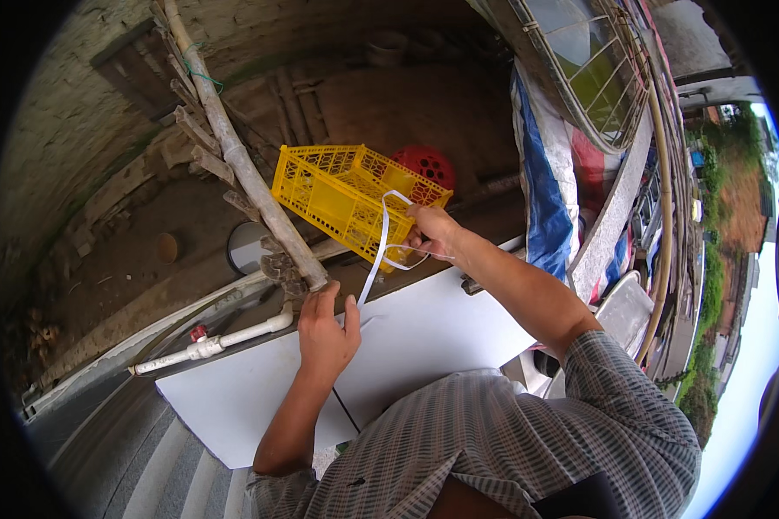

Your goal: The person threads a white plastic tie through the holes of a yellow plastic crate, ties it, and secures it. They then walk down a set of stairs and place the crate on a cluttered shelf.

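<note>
My right hand [433, 231] is closed on the near right end of a yellow plastic crate [333, 201], which has lattice sides and sits tilted beyond the white panel. A white strap [384, 233] loops beside these fingers and hangs down toward the panel. Whether the strap is pinched in the same grip is hard to make out. My left hand [325, 336] is open over the panel, thumb apart and fingertips at the lower end of a wooden pole [249, 173]. The fingertips seem to touch the pole.
Under my forearms lies the white panel [433, 324]. A white pipe [212, 346] with a red valve runs at left. Beyond are a red perforated basket [424, 164] and a round container [249, 248]. Blue-and-white sheeting [545, 190] and a wire rack [580, 78] stand at right.
</note>
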`<act>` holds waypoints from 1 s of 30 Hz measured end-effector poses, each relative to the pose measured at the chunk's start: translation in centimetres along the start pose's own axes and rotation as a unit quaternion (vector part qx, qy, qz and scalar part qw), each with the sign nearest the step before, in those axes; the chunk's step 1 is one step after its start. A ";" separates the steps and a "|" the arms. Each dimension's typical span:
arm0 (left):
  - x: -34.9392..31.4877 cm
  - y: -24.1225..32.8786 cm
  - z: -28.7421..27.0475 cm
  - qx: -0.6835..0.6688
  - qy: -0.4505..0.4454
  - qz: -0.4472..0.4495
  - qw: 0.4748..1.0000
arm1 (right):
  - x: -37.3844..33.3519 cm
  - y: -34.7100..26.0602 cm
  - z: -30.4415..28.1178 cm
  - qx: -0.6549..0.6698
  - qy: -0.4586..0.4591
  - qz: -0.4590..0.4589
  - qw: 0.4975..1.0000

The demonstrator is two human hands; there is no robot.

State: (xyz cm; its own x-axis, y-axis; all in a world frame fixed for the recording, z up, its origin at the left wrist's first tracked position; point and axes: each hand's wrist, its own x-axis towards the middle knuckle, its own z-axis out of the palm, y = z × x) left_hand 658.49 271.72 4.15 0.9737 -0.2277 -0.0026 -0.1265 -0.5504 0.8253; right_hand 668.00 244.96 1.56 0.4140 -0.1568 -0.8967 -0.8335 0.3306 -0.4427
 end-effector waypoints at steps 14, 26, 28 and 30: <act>-1.7 -1.4 1.2 0.115 -0.021 0.077 0.990 | 1.5 2.2 0.0 -0.007 -0.005 0.043 0.999; -2.1 -2.4 0.5 0.007 0.018 0.102 0.995 | 4.6 1.8 1.9 -0.019 -0.007 0.060 0.998; -2.0 -2.3 0.5 0.017 0.020 0.099 0.995 | 5.0 1.5 2.6 -0.024 -0.025 0.054 0.998; -2.0 -2.3 0.7 0.017 0.021 0.096 0.995 | 5.5 1.8 3.7 -0.003 -0.005 0.053 0.999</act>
State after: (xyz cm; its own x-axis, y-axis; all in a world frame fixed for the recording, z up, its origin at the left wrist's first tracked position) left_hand 656.74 272.91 1.88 0.9380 -0.2979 0.1771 -0.3162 -0.5267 0.7891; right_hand 670.10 248.14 -4.14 0.3272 -0.1128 -0.9382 -0.8749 0.3388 -0.3459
